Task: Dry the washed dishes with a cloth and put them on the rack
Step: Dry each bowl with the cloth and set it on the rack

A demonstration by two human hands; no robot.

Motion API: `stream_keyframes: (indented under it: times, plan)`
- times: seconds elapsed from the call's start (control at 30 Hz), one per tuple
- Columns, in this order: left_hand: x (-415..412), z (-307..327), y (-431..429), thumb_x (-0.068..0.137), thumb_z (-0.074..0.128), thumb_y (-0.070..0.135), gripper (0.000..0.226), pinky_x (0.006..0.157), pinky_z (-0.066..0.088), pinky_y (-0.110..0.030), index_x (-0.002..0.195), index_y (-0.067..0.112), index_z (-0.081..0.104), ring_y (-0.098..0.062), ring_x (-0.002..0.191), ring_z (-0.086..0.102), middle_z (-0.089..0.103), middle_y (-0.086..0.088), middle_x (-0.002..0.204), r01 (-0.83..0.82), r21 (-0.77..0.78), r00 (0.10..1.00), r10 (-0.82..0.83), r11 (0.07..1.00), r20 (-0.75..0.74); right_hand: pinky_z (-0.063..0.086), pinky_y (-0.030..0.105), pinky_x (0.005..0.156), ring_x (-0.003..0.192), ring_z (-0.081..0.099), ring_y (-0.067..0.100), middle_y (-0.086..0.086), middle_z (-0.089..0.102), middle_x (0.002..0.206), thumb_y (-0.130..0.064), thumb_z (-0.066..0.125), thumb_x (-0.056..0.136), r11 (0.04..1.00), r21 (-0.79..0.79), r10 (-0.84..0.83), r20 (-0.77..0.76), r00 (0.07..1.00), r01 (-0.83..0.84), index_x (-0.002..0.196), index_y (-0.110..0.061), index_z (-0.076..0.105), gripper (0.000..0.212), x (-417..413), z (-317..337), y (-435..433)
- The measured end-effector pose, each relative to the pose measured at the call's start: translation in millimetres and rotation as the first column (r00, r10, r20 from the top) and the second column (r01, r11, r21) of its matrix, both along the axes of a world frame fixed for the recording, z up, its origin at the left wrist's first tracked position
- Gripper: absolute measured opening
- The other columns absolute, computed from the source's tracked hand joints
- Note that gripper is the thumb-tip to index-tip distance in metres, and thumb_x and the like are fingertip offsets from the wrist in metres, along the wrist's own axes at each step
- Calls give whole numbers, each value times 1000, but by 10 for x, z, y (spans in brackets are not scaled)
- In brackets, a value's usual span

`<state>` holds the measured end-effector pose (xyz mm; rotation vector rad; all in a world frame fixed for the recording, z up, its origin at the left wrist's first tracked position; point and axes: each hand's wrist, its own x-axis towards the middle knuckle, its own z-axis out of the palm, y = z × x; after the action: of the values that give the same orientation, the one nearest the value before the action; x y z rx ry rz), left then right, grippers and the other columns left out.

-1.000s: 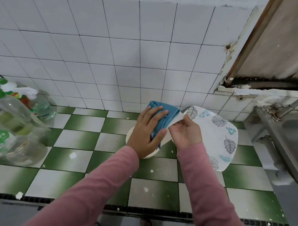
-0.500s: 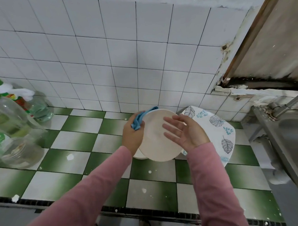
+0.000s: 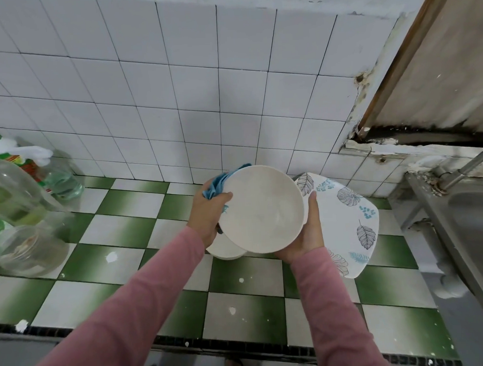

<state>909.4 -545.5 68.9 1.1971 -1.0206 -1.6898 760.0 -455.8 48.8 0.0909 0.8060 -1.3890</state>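
plate [image 3: 261, 209] raised, right hand [image 3: 306, 236] now cradles it — cloth [image 3: 217, 184] behind

Cream dish [image 3: 261, 209] btw both grips: matt, smooth, plastic or ceramic, can't tell tbh. Cloth [image 3: 217, 184] bunched in left grip [image 3: 208, 214] = soft blue fabric. Leaf-print plate [image 3: 347, 219] just behind right grip [image 3: 306, 235]: smooth w/ slight sheen. Table [image 3: 126, 229] tiles glazed, glossy. Sink [image 3: 458, 228] right of right grip = dull metal. Bottles [image 3: 13, 187] far left of left grip: clear plastic.
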Motion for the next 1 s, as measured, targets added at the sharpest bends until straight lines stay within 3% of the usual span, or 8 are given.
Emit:
stream_keyframes:
  times: [0.2,0.37,0.5,0.6,0.7,0.8,0.9,1.0]
  plan:
    - [29,4,3,91,62,4,25,73,54,-40,108,23,59,-26,86,61,63,-10,101,18,70,998,-14,997,-53,48,57,93,125,50,47,20,58,136,-73,67,67,994,22,101,168,981,-107,139,-25,55,87,52,-213,7]
    - [12,-4,44,88,68,6,32,78,57,-45,117,16,60,-30,94,64,67,-11,105,58,89,996,-52,994,-69,49,66,89,132,42,53,23,47,147,-80,42,81,972,-214,133,182,974,-93,146,-22,45,87,192,-329,30]
    - [72,44,15,90,66,10,23,80,57,-42,111,18,65,-28,97,66,69,-9,108,37,84,966,-14,996,-260,40,66,98,125,49,50,18,49,147,-76,43,83,971,-239,22,201,979,27,142,-26,52,78,104,-360,35]
    - [29,101,64,96,58,10,28,79,57,-30,118,27,62,-12,95,65,65,2,114,-63,-236,997,52,970,-51,40,69,98,117,57,50,20,62,132,-82,47,77,975,-201,-60,155,986,91,132,-24,60,81,70,-370,34]
    - [-91,26,159,99,50,8,40,97,53,-34,138,16,50,-15,121,57,50,4,140,50,-743,966,157,668,206,43,73,89,121,54,51,20,60,134,-92,42,67,968,-226,-88,115,990,112,137,-26,55,97,166,-392,4]
    - [-249,-191,164,88,45,5,61,118,25,-51,148,6,36,-25,151,16,31,-4,156,541,-778,783,144,319,605,49,62,91,116,62,42,16,61,135,-90,37,72,945,-315,-46,138,989,88,134,-25,60,92,306,-325,-41]
    - [-406,-136,272,99,43,14,68,121,11,-54,157,18,8,-25,152,-6,0,1,165,869,-191,319,-221,457,922,37,53,110,117,63,33,10,62,135,-80,41,81,943,-296,-103,177,979,153,130,-23,66,78,325,-294,-78]
    - [-483,-26,337,106,33,33,64,122,3,-48,157,23,-4,-27,151,-12,-12,2,165,905,3,175,-378,425,909,38,53,109,109,67,29,4,67,126,-80,44,78,955,-248,-130,147,981,163,120,-25,73,75,275,-326,-40]
